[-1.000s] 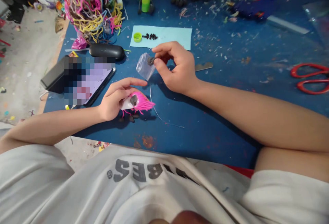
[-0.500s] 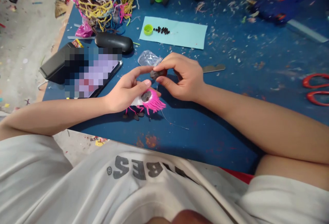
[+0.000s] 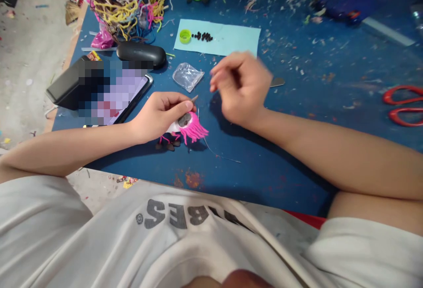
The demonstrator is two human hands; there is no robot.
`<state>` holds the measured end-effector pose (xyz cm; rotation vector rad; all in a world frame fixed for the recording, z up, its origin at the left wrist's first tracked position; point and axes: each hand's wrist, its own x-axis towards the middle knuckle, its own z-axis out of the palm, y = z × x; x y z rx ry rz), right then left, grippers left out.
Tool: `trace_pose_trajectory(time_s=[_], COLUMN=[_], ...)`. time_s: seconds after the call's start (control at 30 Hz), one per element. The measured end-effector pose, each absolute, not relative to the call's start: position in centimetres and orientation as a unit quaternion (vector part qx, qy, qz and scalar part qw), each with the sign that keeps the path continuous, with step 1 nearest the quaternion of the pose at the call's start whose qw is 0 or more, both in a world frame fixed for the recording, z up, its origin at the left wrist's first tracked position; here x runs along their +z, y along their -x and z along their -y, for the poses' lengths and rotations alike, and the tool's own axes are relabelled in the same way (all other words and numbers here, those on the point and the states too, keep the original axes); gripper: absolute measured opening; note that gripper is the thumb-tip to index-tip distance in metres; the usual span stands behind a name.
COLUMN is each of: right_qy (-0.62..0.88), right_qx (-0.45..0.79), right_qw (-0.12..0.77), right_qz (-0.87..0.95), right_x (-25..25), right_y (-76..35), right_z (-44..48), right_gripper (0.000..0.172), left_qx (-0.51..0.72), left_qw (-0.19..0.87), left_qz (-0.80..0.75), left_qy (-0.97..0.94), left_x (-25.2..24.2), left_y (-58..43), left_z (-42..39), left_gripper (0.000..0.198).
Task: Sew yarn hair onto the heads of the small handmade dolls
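Observation:
My left hand (image 3: 163, 114) is closed on a small handmade doll (image 3: 192, 127) with pink yarn hair and a white body, its fingers covering most of the body. Pink yarn limbs with dark end pieces (image 3: 170, 145) hang below. A small grey pointed piece (image 3: 194, 98) sticks out by the left thumb and index finger. From beside the doll a thin thread or wire (image 3: 218, 155) trails over the blue table. My right hand (image 3: 243, 85) is raised to the right, apart from the doll. Its fingers are curled and smeared by motion, so anything in them cannot be made out.
Beyond my hands lie a clear plastic bag (image 3: 187, 76) and a light blue card (image 3: 234, 41) bearing black beads and a green cap (image 3: 185, 36). A phone (image 3: 124, 94), black cases and a yarn heap (image 3: 125, 6) stand left. Red-handled scissors (image 3: 405, 105) lie right.
My right hand has left the dark lump by my left fingers and moved up and to the right. My left hand still holds the doll.

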<state>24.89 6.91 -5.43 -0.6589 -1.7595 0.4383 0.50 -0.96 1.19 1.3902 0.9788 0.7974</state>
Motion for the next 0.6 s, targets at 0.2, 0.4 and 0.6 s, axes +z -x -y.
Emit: trace_pose_trajectory(time_s=[0.2, 0.4, 0.6], right_qy=[0.306, 0.196, 0.130], right_qx=[0.207, 0.174, 0.157], right_qw=[0.626, 0.495, 0.417], right_qz=[0.686, 0.828, 0.886], right_x=[-5.8, -4.1, -4.4], right_y=[-25.5, -25.3, -25.7], right_z=[-9.0, -5.3, -5.4], right_gripper=[0.050, 0.035, 0.033], left_qx=[0.375, 0.368, 0.342], left_qw=[0.575, 0.612, 0.662], left_qz=[-0.416, -0.408, -0.361], left_qy=[-0.596, -0.569, -0.561], left_x=[1.0, 0.5, -0.2], left_y=[-0.2, 0.0, 0.5], left_z=[0.9, 1.1, 1.1], left_gripper=[0.077, 0.087, 0.093])
